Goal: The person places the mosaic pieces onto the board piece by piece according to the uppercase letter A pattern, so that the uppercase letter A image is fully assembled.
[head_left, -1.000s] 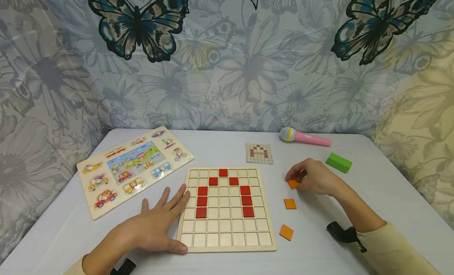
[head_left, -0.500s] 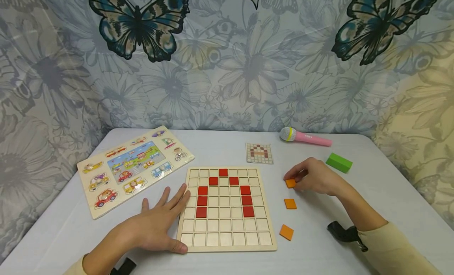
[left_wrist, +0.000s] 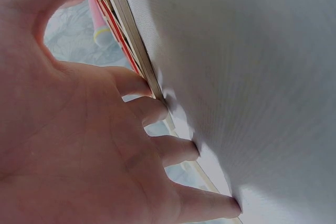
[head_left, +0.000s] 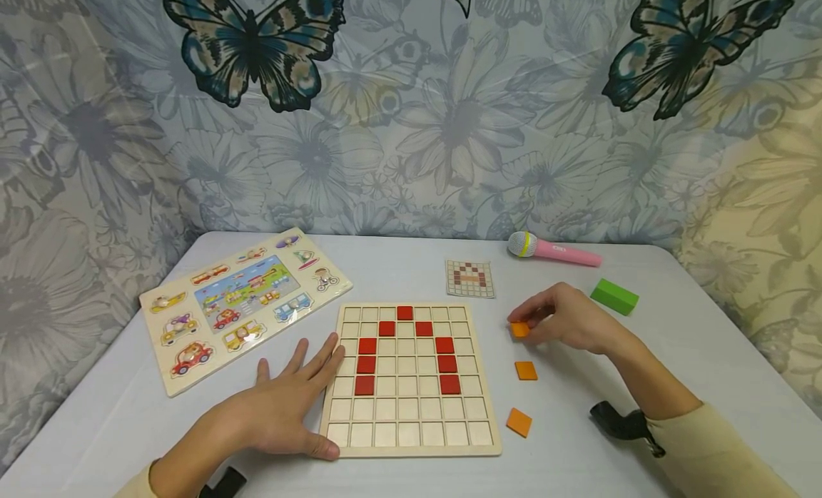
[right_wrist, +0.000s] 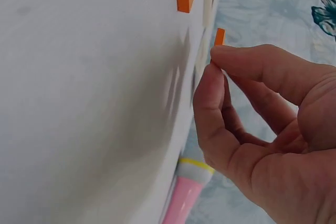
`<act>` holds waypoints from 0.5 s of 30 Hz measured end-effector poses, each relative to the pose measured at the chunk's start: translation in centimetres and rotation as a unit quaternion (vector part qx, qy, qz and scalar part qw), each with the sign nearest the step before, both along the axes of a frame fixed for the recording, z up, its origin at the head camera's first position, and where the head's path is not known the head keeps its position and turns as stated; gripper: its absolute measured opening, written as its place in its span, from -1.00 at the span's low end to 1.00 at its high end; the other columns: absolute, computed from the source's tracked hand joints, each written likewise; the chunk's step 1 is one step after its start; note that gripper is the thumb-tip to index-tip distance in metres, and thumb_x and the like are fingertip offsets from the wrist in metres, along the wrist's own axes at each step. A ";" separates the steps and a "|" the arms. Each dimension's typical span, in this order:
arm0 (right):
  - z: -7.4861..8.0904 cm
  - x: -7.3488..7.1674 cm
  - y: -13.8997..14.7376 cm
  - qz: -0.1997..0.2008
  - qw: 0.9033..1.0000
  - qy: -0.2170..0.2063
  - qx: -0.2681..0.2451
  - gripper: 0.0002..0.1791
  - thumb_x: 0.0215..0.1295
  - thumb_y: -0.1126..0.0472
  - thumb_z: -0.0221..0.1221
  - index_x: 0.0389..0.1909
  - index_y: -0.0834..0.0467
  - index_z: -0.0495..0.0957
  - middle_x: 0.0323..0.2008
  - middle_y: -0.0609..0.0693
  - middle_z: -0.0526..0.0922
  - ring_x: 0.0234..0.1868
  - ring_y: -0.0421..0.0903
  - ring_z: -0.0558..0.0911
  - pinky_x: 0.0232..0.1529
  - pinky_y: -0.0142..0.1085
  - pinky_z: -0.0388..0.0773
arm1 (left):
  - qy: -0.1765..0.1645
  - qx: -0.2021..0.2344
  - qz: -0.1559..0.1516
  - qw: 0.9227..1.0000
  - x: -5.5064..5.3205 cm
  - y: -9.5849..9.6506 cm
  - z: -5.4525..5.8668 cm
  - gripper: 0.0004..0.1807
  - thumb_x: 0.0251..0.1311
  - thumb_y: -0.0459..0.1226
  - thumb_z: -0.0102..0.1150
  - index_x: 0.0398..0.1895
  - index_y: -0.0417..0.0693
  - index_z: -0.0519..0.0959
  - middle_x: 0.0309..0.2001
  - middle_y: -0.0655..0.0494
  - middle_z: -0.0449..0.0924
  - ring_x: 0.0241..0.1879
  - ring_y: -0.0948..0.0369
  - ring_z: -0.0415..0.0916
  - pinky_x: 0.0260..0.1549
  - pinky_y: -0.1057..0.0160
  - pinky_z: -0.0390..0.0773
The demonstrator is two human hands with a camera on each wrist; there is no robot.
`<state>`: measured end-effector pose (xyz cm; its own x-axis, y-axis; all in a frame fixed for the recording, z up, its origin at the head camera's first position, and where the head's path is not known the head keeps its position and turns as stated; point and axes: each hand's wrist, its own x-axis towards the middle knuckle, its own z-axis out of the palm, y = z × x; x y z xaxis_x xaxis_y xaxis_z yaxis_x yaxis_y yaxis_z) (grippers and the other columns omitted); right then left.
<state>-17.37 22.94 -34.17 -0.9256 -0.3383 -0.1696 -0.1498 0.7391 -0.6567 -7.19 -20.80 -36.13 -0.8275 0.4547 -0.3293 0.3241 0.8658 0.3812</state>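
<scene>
My right hand [head_left: 561, 319] pinches an orange square tile [head_left: 519, 329] between thumb and index finger. In the right wrist view the tile [right_wrist: 220, 36] stands on edge in the fingertips, apart from the table surface. My left hand [head_left: 289, 402] lies spread at the left side of a wooden grid board [head_left: 411, 451], fingers and thumb touching its edge. Red square tiles sit in several cells of the board, forming an arch, one of them a red tile [head_left: 404, 313] at the top. Two more orange tiles lie right of the board: an upper tile [head_left: 526, 371] and a lower tile [head_left: 519, 422].
A small pattern card [head_left: 471, 280] lies behind the board. At the back right are a pink toy microphone [head_left: 557, 251] and a green block [head_left: 614, 297]. A vehicle picture puzzle [head_left: 244, 305] lies at the left. A patterned cloth [head_left: 411, 163] hangs behind the white table [head_left: 411, 480].
My right hand has lifted the orange tile slightly and carried it a little to the left, towards the board. The left hand has stayed in place.
</scene>
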 end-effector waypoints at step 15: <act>0.8 -0.6 -2.4 0.018 0.999 -0.030 -0.036 -0.64 0.06 0.38 0.46 -0.05 0.20 0.79 -0.15 0.03 0.80 -0.19 -0.02 0.62 -0.15 -0.32 0.62 | 0.000 -0.001 -0.001 1.000 0.0 0.0 0.0 0.48 -0.15 0.40 0.47 0.72 0.00 -0.12 0.73 0.08 -0.41 0.64 -0.35 -0.40 0.11 -0.82 -0.33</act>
